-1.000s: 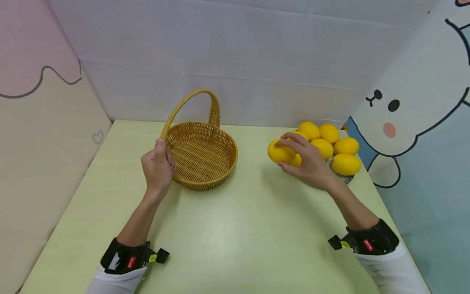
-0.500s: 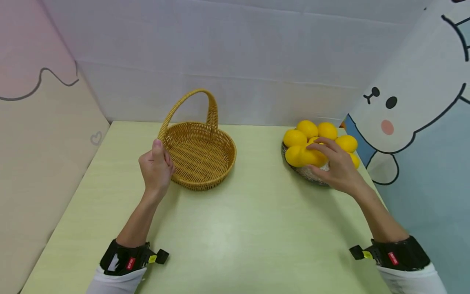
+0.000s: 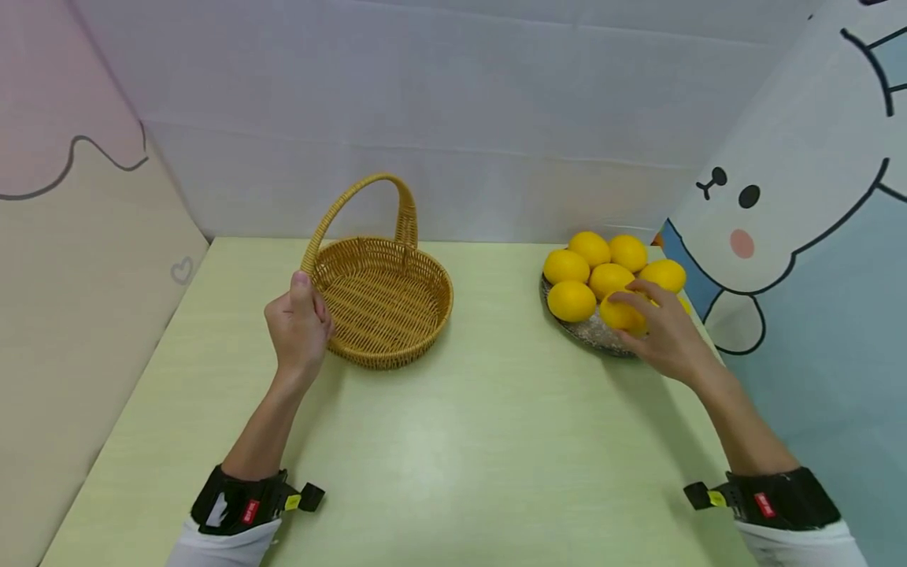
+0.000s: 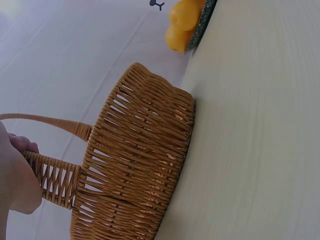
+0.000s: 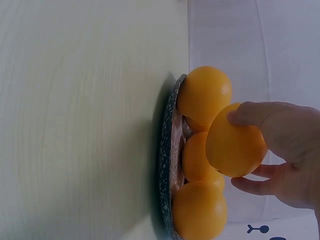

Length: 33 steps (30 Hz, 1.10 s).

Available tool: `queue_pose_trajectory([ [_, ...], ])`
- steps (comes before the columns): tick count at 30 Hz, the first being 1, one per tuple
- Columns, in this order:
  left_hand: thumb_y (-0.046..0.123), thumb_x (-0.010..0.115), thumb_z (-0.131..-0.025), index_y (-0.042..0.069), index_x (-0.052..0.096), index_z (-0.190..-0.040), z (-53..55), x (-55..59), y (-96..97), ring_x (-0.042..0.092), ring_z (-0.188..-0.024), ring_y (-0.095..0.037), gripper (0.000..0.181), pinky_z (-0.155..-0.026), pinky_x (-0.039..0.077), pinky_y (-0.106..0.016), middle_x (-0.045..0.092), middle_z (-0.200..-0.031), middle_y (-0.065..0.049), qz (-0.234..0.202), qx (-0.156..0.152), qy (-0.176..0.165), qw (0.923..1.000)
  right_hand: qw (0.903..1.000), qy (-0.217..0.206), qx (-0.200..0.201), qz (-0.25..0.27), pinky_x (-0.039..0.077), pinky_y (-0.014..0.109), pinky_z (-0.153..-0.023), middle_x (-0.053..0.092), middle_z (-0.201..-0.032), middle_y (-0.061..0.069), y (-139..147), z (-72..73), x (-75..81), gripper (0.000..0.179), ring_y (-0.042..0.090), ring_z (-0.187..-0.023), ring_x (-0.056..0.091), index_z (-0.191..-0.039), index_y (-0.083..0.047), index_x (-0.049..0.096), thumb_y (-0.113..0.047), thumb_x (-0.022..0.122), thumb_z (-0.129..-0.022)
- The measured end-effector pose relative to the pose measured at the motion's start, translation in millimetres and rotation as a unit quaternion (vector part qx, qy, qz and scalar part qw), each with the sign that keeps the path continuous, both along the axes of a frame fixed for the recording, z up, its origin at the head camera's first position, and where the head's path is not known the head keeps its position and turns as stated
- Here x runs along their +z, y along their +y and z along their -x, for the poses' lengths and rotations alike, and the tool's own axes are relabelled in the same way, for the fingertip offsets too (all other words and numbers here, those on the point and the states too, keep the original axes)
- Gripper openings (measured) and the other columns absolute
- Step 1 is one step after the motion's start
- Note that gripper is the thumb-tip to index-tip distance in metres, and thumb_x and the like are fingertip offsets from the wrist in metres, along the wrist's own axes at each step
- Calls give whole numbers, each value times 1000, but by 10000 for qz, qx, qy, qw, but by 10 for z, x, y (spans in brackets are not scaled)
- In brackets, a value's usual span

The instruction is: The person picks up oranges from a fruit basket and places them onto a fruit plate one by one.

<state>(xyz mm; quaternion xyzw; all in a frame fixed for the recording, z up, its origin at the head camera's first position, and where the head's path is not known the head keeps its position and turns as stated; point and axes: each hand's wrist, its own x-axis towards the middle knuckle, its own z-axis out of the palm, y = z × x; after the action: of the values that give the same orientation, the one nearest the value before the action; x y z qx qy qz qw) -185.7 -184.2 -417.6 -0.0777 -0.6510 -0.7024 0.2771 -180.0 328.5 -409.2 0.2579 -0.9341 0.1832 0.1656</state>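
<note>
My left hand (image 3: 299, 327) grips the handle of a round wicker basket (image 3: 383, 307), which stands on the table with nothing inside. The left wrist view shows the basket's woven side (image 4: 135, 160) and fingers wrapped round the handle's lower part. On the right, my right hand (image 3: 666, 331) holds a yellow lemon (image 3: 622, 315) between thumb and fingers, over the front of a dark speckled plate (image 3: 594, 335). Several other lemons (image 3: 567, 268) lie on that plate, one partly hidden behind the hand. In the right wrist view the held lemon (image 5: 235, 142) overlaps those behind it.
The pale green table (image 3: 439, 441) runs up to a white cloth wall (image 3: 453, 142) at the back. A cartoon-printed panel (image 3: 815, 276) borders the right side, close to the plate. A beige panel (image 3: 85, 315) stands on the left.
My right hand has carried the lemon rightward, from the plate's left side to over its front. My left hand keeps hold of the basket handle. The view has shifted slightly.
</note>
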Motion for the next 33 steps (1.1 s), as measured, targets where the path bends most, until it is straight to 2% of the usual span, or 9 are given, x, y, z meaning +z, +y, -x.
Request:
queue_pose_trajectory([
  [4, 33, 44, -111, 6, 41, -51, 3, -7, -10, 32, -31, -8, 66, -28, 25, -18, 39, -42, 7, -32, -71, 10, 10000, 9998, 70, 27, -193, 45, 63, -84, 56, -123, 30, 21, 30, -72, 54, 46, -103, 51, -118, -1, 69, 7, 88, -68],
  [11, 32, 42, -111, 4, 40, -51, 0, 4, -13, 31, -30, -8, 67, -27, 23, -19, 38, -41, 8, 26, -137, 87, 9999, 9985, -99, -88, -530, 39, 62, -91, 54, -126, 29, 62, 83, -206, 52, 45, -107, 49, -119, -4, 69, 3, 88, -71],
  [18, 32, 43, -111, 0, 38, -52, -3, 22, 5, 31, -30, -7, 68, -27, 24, -18, 38, -41, 9, 2, -95, 107, 9999, 9966, -309, -194, -735, 37, 65, -96, 53, -130, 31, 43, 90, -247, 52, 46, -118, 46, -123, -4, 68, 3, 86, -74],
  [23, 32, 43, -111, -3, 37, -52, -3, 27, 9, 30, -30, -7, 69, -27, 22, -19, 38, -41, 8, -51, -132, 125, 9998, 9955, -430, -240, -811, 39, 64, -94, 52, -132, 30, 24, 95, -258, 53, 47, -118, 44, -125, -5, 68, 2, 86, -76],
  [33, 34, 42, -111, 5, 40, -51, 5, 5, -5, 30, -31, -8, 66, -27, 23, -18, 38, -41, 8, 12, -141, 102, 9998, 9937, -479, -325, -956, 41, 65, -94, 51, -135, 31, 29, 99, -309, 54, 49, -118, 44, -128, -7, 67, 1, 85, -77],
])
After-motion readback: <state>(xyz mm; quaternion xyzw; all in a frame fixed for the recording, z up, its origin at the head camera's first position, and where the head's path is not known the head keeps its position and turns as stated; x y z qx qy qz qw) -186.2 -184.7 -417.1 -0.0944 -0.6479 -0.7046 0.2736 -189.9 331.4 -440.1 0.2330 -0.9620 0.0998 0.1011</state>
